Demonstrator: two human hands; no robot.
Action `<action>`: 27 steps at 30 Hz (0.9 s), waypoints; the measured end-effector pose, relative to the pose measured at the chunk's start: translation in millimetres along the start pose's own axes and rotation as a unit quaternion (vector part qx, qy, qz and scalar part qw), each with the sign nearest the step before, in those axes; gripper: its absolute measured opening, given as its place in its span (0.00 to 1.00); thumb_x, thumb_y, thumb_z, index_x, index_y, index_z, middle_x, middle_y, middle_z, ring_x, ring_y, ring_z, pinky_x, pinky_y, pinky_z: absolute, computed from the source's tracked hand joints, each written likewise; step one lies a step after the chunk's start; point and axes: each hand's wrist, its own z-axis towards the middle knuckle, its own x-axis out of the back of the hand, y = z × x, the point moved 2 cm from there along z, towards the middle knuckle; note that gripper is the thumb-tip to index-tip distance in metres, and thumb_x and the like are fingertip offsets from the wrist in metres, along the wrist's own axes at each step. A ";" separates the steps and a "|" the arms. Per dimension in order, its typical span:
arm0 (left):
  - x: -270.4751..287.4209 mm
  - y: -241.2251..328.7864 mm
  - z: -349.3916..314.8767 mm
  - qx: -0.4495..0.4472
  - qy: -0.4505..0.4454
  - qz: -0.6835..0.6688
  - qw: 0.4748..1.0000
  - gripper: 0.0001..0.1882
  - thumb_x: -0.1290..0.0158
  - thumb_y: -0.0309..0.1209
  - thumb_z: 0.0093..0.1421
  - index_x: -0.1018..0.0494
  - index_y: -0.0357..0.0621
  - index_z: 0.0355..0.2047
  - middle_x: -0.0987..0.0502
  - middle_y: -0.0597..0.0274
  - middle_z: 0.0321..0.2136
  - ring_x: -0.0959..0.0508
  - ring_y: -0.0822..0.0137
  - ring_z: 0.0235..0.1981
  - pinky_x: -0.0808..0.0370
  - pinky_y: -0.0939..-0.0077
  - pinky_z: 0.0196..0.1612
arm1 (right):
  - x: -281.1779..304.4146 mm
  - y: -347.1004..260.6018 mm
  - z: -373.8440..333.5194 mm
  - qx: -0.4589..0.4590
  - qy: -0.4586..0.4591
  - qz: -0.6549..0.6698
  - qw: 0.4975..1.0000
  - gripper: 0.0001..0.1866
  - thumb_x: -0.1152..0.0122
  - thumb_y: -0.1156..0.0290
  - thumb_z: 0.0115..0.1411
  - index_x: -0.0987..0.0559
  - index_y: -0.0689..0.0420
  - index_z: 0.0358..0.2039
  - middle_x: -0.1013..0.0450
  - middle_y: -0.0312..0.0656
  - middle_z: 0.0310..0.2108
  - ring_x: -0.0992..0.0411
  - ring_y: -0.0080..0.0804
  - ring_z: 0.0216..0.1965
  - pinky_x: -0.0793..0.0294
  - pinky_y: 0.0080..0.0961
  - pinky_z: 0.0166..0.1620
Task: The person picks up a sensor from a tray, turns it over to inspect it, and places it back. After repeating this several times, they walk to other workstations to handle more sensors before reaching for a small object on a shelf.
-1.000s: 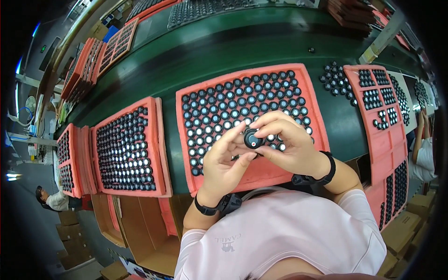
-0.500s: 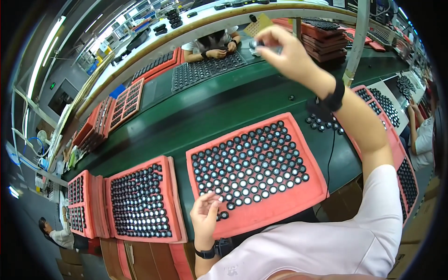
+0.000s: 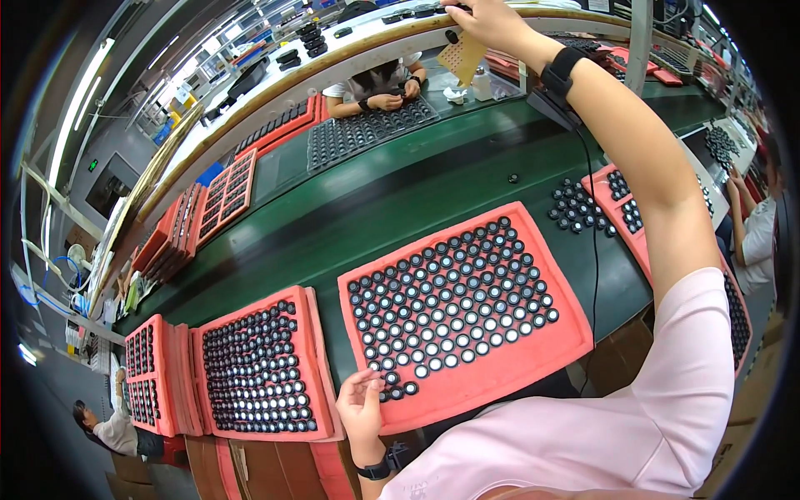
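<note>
A pink foam tray point(image 3: 492, 367) in front of me holds rows of small round black parts point(image 3: 447, 346) with pale, shiny centres. At its near left corner is my left hand point(image 3: 360, 412), thumb and fingers drawn together against the end of the last rows. Whatever sits between those fingertips is too small to make out. My right hand point(image 3: 493, 27) is raised far forward to the edge of the overhead shelf point(image 3: 367, 40). Its fingers pinch a small round black part, mostly hidden at the picture's top edge. A perforated yellow card point(image 3: 461, 58) hangs just below that hand.
More filled pink trays point(image 3: 310, 375) stand at left. Loose black parts point(image 3: 575, 208) lie right of my tray beside a dark cable point(image 3: 593, 275). Across the green belt point(image 3: 333, 221), a co-worker's hands point(image 3: 387, 102) work over a clear tray point(image 3: 367, 133). A metal post point(image 3: 640, 50) stands at right.
My right hand has moved up from above the belt to the shelf edge. My left hand has slid slightly down the tray's left side. The view has shifted a little.
</note>
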 end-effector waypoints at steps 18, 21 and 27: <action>-30.8 -6.3 5.0 0.024 -0.062 0.029 0.997 0.10 0.49 0.22 0.62 0.29 0.32 0.43 0.22 0.58 0.35 0.23 0.73 0.35 0.26 0.81 0.41 | -9.7 20.3 -86.7 0.224 0.038 -0.053 0.972 0.09 0.40 0.72 0.54 0.26 0.56 0.36 0.30 0.40 0.32 0.30 0.38 0.35 0.30 0.31 0.40; -36.1 -4.3 7.9 0.028 -0.073 0.039 0.996 0.10 0.49 0.22 0.62 0.29 0.32 0.44 0.23 0.58 0.36 0.23 0.73 0.35 0.26 0.81 0.40 | -41.5 42.7 -142.2 0.205 -0.082 -0.090 0.971 0.08 0.40 0.67 0.54 0.24 0.56 0.33 0.28 0.41 0.33 0.29 0.38 0.35 0.29 0.33 0.41; -41.9 -1.0 11.7 0.022 -0.084 0.061 0.994 0.10 0.48 0.23 0.61 0.29 0.32 0.43 0.23 0.58 0.36 0.23 0.72 0.35 0.26 0.82 0.40 | -125.7 101.9 -258.7 0.044 -0.362 0.013 0.931 0.10 0.42 0.70 0.51 0.20 0.52 0.34 0.24 0.42 0.36 0.27 0.44 0.40 0.28 0.39 0.46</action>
